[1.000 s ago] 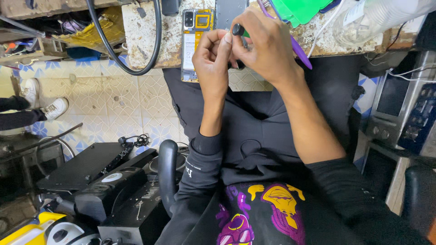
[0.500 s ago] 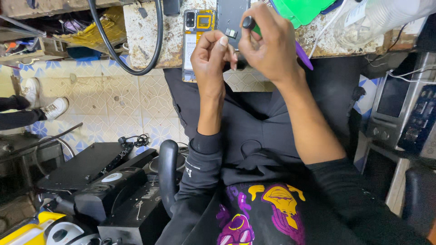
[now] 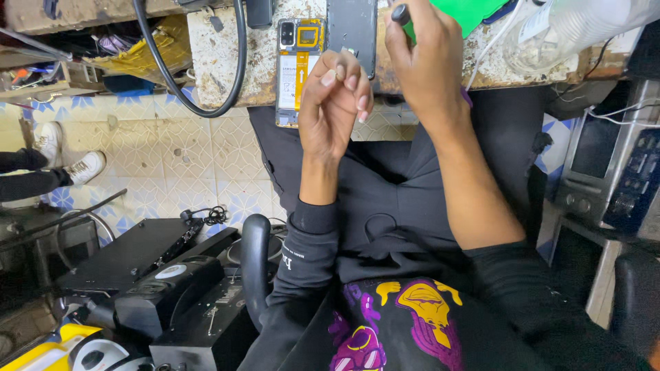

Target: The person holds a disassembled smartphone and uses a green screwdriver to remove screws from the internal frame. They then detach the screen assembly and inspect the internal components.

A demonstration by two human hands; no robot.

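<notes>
Right hand (image 3: 423, 62) grips a green tool (image 3: 404, 19) above the table (image 3: 227, 62); left hand (image 3: 337, 103) pinches something tiny beside the opened phone (image 3: 299, 69).

My left hand (image 3: 333, 103) is raised in front of me, palm turned toward me, fingers (image 3: 352, 82) curled loosely inward with the nails showing, pinching nothing I can make out. My right hand (image 3: 426, 62) reaches farther away, back of the hand up, fingers bent down and closed. Both forearms rise from dark sleeves, the right one pushed up to the elbow.
</notes>
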